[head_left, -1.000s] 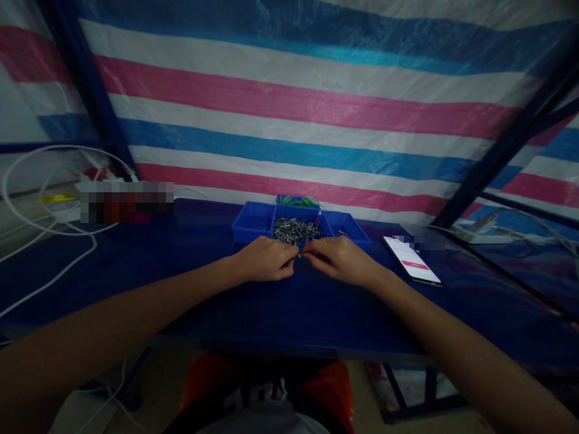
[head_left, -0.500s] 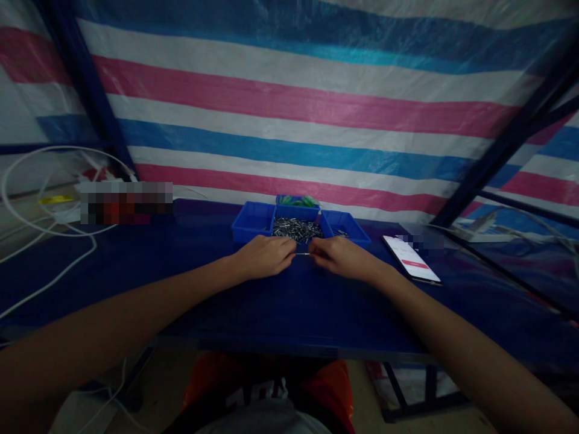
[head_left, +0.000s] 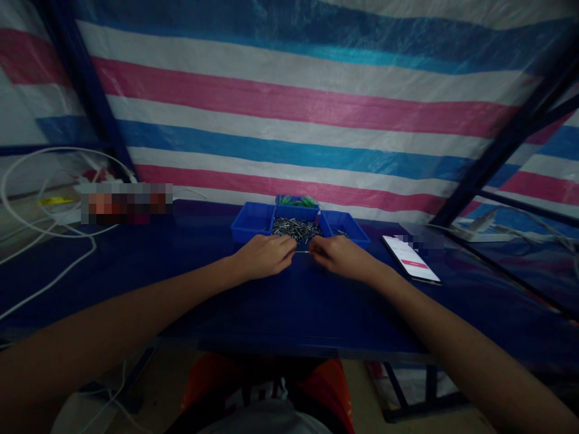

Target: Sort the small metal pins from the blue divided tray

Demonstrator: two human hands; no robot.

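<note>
Two bare hands meet over the tabletop (head_left: 280, 313), just on the near side of some small blue bins. Left hand (head_left: 265, 256): fingers curled in, pinching the left end of a thin pale rod (head_left: 303, 252). Right hand (head_left: 338, 256): likewise closed, gripping the rod's right end. Rod lies level across the narrow gap between the fingertips; its ends are hidden in the grips, so full length cannot be told.

Directly beyond the rod, a heap of thin metal pieces (head_left: 296, 228), lying every which way between the left bin (head_left: 239, 230) and the right bin (head_left: 360, 232). A few similar pieces in the right bin. Far bin (head_left: 298, 211), behind the heap, holds green pieces (head_left: 296, 201), too small to identify.

Right of the right hand, well apart: phone (head_left: 411, 259), lying flat, screen lit. Far left: looped white cable (head_left: 94, 244). Striped sheet (head_left: 289, 108) hangs across the far side.
</note>
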